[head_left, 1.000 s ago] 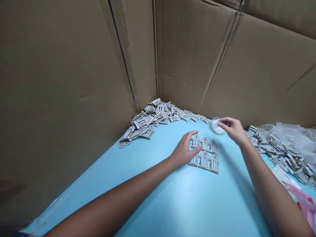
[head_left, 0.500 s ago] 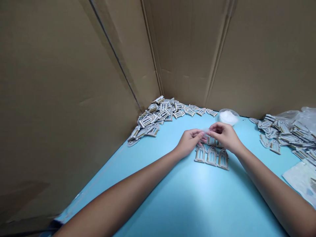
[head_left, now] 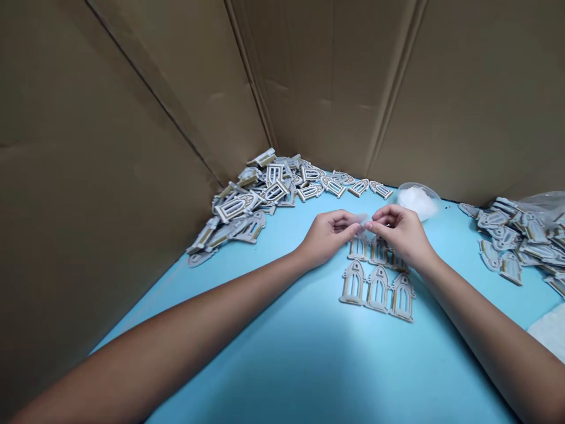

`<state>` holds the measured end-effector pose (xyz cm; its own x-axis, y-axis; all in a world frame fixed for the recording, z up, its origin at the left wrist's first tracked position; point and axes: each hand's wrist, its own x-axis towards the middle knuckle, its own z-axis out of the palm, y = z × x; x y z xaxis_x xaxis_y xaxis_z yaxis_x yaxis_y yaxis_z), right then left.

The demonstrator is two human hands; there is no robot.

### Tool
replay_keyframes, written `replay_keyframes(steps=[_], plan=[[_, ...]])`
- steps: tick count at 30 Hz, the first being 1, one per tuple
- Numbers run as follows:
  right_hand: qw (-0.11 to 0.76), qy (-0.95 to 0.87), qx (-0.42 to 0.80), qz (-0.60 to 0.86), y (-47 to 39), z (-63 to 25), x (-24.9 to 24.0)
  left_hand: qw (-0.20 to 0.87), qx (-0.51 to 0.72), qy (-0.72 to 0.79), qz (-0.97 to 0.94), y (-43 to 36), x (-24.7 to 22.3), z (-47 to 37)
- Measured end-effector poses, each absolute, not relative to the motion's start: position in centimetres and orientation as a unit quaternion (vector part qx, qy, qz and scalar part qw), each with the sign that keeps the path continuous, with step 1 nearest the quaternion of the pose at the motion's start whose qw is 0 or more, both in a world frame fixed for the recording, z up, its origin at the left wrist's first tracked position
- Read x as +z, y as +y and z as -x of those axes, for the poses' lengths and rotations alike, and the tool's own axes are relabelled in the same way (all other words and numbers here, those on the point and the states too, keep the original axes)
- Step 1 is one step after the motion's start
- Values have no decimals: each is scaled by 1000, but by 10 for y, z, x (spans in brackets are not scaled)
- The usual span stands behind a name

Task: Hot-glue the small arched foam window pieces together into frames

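Note:
My left hand [head_left: 329, 235] is closed in a pinch on a small, thin translucent piece [head_left: 361, 218]. Right beside it, the thumb and fingertips of my right hand [head_left: 401, 231] are pressed together at the piece's edge; what they grip is too small to make out. Below both hands, small grey-and-gold arched window-shaped pieces lie in two rows on the blue table [head_left: 282, 330]. Three make up the front row, with a middle arched piece [head_left: 378, 288]. The back row [head_left: 358, 249] is partly covered by my right hand.
A heap of similar arched pieces [head_left: 238, 206] lies at the far left corner. Another heap [head_left: 525, 235] sits at right near a clear plastic bag [head_left: 549, 206]. Behind my right hand is a clear bowl with white contents [head_left: 417, 202]. Cardboard walls [head_left: 326, 82] enclose the back and left.
My hands have drawn slightly apart, and the translucent piece now shows in my left fingers. The view has shifted closer, uncovering more of the back row.

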<state>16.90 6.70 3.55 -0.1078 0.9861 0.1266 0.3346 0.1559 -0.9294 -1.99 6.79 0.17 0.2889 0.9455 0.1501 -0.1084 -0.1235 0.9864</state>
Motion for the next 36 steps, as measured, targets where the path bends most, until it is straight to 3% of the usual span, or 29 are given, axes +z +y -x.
replay_keyframes(steps=[3, 10, 18, 25, 30, 36], plan=[[397, -638, 405, 521, 66, -167, 32, 564, 470, 359, -576, 69, 0, 21], [457, -642, 352, 504, 56, -161, 32, 571, 477, 364, -561, 71, -2, 22], [437, -638, 357, 523, 59, -169, 35, 553, 502, 386, -541, 73, 0, 22], [312, -724, 357, 501, 57, -182, 44, 537, 515, 398, -537, 74, -1, 23], [331, -678, 429, 497, 56, -177, 35, 536, 493, 403, -554, 74, -4, 22], [311, -708, 391, 499, 51, -168, 30, 524, 477, 414, -571, 75, -5, 23]])
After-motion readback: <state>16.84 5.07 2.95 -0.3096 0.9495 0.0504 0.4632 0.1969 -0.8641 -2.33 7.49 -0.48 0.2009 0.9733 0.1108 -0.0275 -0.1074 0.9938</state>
